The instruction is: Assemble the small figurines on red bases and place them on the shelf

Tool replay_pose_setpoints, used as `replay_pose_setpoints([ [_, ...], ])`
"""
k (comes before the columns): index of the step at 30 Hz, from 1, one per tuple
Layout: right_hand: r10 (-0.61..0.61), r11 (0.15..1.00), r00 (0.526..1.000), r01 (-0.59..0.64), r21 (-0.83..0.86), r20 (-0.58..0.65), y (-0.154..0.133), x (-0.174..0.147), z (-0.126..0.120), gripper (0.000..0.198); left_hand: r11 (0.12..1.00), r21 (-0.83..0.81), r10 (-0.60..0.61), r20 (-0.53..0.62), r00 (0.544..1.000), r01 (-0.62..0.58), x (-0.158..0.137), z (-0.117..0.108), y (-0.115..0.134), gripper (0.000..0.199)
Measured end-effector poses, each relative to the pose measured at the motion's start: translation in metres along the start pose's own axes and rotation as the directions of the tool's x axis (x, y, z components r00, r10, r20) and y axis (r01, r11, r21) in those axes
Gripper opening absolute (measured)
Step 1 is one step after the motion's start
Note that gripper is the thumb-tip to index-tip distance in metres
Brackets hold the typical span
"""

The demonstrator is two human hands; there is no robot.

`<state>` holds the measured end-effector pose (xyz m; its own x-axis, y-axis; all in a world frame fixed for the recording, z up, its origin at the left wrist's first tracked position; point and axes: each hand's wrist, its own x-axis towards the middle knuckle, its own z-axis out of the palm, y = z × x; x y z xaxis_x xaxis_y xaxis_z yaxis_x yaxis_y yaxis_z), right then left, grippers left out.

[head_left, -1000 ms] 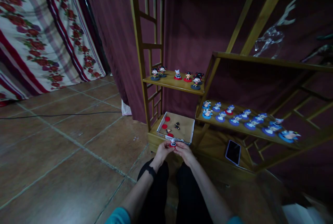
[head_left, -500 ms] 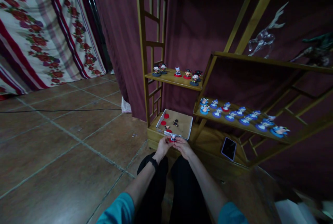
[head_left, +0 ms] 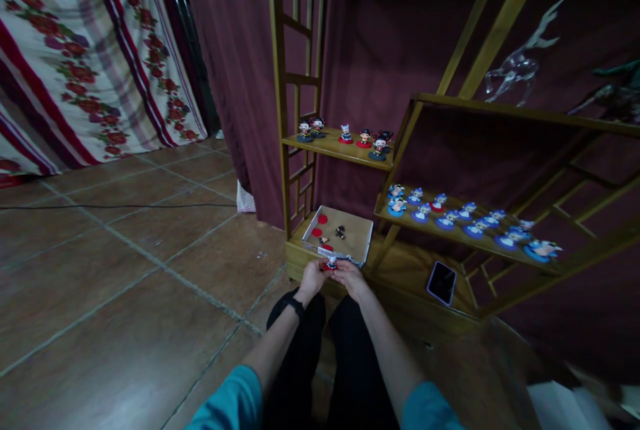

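Between my two hands is a small figurine [head_left: 331, 261] with a pale head and a red round base, held upright. My left hand [head_left: 313, 279] grips its left side, fingers closed at the base. From the other side my right hand [head_left: 351, 278] is closed on it too. Just beyond my fingers lies a shallow cardboard box [head_left: 357, 227] with white edges. Inside it are red discs [head_left: 323, 219] along the left and small dark figurine pieces [head_left: 340, 232]. The finer details of the held figurine are too small to make out.
A wooden shelf unit [head_left: 340, 145] carries several figurines on red and dark bases. On a lower right shelf [head_left: 500, 251] stand several blue-based figurines. A phone or tablet [head_left: 442, 283] lies on the bottom board. Higher up is a clear deer ornament [head_left: 517, 70].
The view has shifted slightly, so the shelves sit a little further right and higher. Both hands keep hold of the figurine in nearly the same place.
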<state>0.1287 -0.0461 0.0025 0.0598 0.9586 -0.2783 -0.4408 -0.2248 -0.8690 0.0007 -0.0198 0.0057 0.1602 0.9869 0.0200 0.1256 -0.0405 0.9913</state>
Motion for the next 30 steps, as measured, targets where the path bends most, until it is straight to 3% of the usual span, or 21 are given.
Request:
replay_pose_setpoints([
  [7, 0.003, 1.000, 1.000, -0.004, 0.010, 0.028, -0.006, -0.005, -0.002, 0.030, 0.994, -0.112, -0.010, 0.035, 0.999, 0.014, 0.005, 0.001, -0.008, 0.026],
  [11, 0.007, 1.000, 0.998, -0.009, 0.020, 0.062, -0.010, -0.008, -0.002, 0.029, 0.976, -0.217, -0.005, -0.054, 0.999, -0.007, 0.009, 0.005, -0.015, 0.033],
  [14, 0.000, 1.000, 0.998, -0.001, 0.017, 0.060, -0.011, -0.008, -0.002, 0.028, 0.972, -0.235, -0.029, -0.057, 0.998, 0.015, 0.010, 0.006, -0.016, 0.030],
  [19, -0.023, 1.000, 0.998, 0.022, 0.012, 0.067, -0.009, -0.007, -0.001, 0.029, 0.965, -0.254, -0.076, -0.004, 0.997, 0.072, 0.006, 0.001, -0.007, 0.026],
  [25, -0.024, 1.000, 0.998, 0.023, 0.016, 0.057, -0.007, -0.005, 0.001, 0.031, 0.902, -0.393, -0.138, 0.131, 0.982, 0.179, 0.003, -0.006, -0.001, 0.026],
  [30, -0.026, 1.000, 0.999, 0.025, 0.013, 0.044, -0.007, -0.006, 0.004, 0.030, 0.882, -0.421, -0.162, 0.152, 0.975, 0.212, 0.002, -0.007, -0.003, 0.031],
])
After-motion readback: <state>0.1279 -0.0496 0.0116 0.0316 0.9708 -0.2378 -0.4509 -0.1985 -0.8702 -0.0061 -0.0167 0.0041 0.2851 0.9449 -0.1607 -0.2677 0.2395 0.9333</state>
